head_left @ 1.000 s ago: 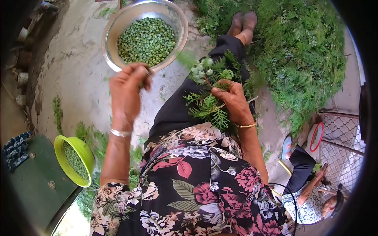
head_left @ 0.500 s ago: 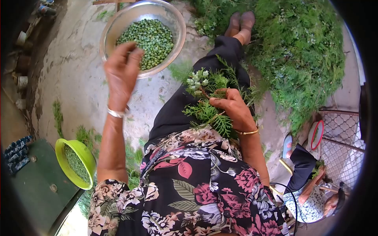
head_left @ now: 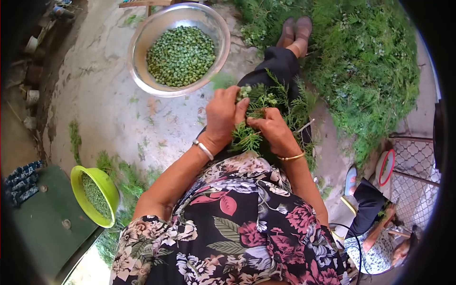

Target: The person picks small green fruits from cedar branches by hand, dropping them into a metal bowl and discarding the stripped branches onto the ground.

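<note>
My right hand is closed on a leafy evergreen sprig above my lap. Right beside it, my left hand has its fingers closed at a cluster of pale green cones on the sprig. The fingers partly cover the cluster, so how many cones they grip is hidden. Beyond my left hand, a wide steel basin stands on the ground with a heap of small green cones in it.
A large pile of cut evergreen branches lies at the right. At the left, a yellow-green basin of green cones stands by a dark green box. Another person sits at lower right near a wire-mesh panel.
My left hand has moved from over the steel basin to the cone cluster on the sprig. My right hand keeps its hold, almost in place.
</note>
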The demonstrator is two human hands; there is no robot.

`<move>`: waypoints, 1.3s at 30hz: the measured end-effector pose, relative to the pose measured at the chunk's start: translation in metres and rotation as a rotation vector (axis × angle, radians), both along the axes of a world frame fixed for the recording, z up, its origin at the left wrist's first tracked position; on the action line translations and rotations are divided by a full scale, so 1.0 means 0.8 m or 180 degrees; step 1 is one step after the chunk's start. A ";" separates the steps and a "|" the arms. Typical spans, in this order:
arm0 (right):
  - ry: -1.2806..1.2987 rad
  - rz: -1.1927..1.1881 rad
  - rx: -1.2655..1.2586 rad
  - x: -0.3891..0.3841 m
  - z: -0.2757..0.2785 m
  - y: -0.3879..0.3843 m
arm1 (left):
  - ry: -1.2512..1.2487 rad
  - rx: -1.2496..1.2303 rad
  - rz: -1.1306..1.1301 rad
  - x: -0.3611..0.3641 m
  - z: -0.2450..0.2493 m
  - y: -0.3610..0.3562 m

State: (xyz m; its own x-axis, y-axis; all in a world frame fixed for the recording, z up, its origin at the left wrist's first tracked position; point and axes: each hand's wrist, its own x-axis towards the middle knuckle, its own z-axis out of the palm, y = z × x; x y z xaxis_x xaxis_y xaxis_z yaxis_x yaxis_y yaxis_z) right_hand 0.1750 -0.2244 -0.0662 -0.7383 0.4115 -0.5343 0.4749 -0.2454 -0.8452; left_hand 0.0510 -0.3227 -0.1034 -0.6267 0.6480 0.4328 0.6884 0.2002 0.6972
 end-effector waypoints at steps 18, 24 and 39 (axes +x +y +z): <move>0.0144 -0.0220 0.0047 -0.019 0.009 -0.010 | -0.4090 0.0335 -0.0359 -0.028 0.006 0.009; -0.0080 -0.0048 0.0818 -0.009 0.017 -0.010 | -0.3344 0.0447 0.0581 -0.064 -0.025 0.004; 0.0074 0.0632 0.0761 0.006 0.022 -0.003 | -0.2220 0.0505 0.1311 -0.225 0.033 -0.039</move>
State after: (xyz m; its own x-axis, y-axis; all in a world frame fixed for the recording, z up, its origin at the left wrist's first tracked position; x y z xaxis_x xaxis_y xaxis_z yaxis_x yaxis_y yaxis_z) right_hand 0.1795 -0.2270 -0.0488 -0.8278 0.3700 -0.4218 0.4735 0.0573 -0.8789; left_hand -0.1287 -0.3539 -0.0767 -0.9594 0.2716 -0.0767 -0.0201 0.2051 0.9785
